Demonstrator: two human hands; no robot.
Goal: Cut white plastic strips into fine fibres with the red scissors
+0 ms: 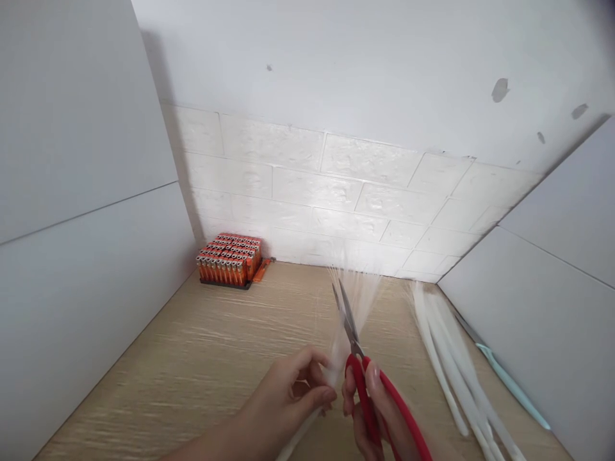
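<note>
My left hand (300,387) pinches a bundle of fine translucent white fibres (368,298) whose loose ends fan out upward. The bundle's lower part runs down below that hand, out of view. In my right hand (379,403) is a pair of scissors (354,339) with red handles, its fingers through the loops. The metal blades point up and stand slightly apart, next to the fibres, with some strands by the tips. Blur hides whether the blades touch the strands.
More white fibre bundles (446,358) lie on the wooden tabletop (192,358) at the right. Beside them is a knife with a light turquoise handle (516,387). At the back left stands a block of orange batteries (228,259), with an orange cutter (262,269) next to it. White panels flank both sides.
</note>
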